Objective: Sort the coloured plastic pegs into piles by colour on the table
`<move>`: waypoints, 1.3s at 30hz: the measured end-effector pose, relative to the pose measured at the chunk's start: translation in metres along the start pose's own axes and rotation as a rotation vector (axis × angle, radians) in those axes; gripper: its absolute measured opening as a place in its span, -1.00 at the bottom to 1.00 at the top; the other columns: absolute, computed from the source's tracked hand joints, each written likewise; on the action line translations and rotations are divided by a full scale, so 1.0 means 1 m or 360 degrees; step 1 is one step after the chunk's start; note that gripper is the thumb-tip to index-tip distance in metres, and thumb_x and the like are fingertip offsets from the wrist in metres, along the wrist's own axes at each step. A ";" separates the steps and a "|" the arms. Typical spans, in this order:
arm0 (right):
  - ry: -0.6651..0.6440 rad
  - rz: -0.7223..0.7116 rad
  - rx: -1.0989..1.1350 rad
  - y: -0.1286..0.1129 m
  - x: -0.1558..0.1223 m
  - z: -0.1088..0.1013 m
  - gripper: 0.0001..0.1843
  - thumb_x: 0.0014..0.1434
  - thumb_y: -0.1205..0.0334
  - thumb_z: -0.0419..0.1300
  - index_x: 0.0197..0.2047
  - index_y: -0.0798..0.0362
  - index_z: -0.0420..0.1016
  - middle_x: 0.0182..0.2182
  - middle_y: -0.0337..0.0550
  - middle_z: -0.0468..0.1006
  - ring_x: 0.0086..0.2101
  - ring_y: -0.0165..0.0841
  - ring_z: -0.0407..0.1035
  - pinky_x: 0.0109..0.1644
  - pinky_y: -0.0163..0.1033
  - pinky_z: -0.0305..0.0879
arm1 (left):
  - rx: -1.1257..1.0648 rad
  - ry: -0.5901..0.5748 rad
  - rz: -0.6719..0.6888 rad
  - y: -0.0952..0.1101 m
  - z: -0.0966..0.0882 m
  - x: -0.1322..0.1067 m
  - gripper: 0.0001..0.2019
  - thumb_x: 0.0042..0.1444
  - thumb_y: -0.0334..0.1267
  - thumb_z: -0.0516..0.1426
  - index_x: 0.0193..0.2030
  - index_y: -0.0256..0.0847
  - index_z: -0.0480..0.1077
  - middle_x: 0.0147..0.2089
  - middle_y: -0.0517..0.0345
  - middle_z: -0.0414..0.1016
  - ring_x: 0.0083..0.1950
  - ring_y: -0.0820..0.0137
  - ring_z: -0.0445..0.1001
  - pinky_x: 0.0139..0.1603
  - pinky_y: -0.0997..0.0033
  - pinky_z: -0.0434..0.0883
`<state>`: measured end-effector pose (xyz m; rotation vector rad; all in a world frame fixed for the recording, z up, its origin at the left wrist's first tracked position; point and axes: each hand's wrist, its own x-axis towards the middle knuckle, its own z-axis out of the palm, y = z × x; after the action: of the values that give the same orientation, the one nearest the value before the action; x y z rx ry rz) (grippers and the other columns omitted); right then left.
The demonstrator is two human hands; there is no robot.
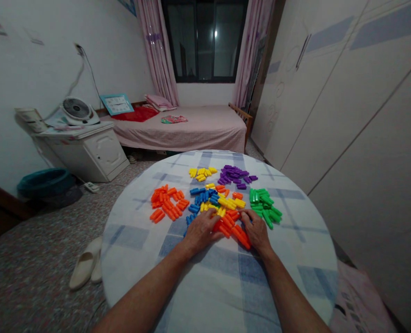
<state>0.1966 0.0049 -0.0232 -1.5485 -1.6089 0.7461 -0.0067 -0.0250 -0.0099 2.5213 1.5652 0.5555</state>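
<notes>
Small plastic capsule-shaped pieces lie in colour groups on a round table (pixel 222 286) with a blue-checked cloth. An orange group (pixel 166 202) is on the left, a yellow group (pixel 202 173) and a purple group (pixel 233 175) at the far side, a green group (pixel 264 203) on the right. Blue pieces (pixel 201 198) and more yellow ones (pixel 230 202) are mixed in the middle. My left hand (pixel 201 230) and my right hand (pixel 257 231) rest palm-down with curved fingers on either side of a red-orange heap (pixel 231 226), touching it.
A bed (pixel 191 127) with pink sheets stands under a dark window at the back. A white cabinet (pixel 87 150) with a fan on it is at the left, wardrobes line the right wall, and slippers (pixel 86 266) lie on the floor left of the table.
</notes>
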 end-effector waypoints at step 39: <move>0.0010 -0.0026 -0.0074 -0.001 0.000 -0.003 -0.47 0.15 -0.09 -0.09 -0.16 0.13 0.51 -0.21 -0.06 0.55 -0.23 -0.39 0.38 -0.01 -0.25 0.26 | -0.0189 0.0146 0.0179 0.002 0.007 -0.001 -0.72 0.17 -0.07 0.07 -0.09 -0.20 0.36 0.13 0.03 0.35 0.01 0.44 0.46 -0.03 0.45 0.48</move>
<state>0.1986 0.0050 -0.0209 -1.5674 -1.6427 0.6991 -0.0026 -0.0258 -0.0162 2.5386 1.3792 0.7645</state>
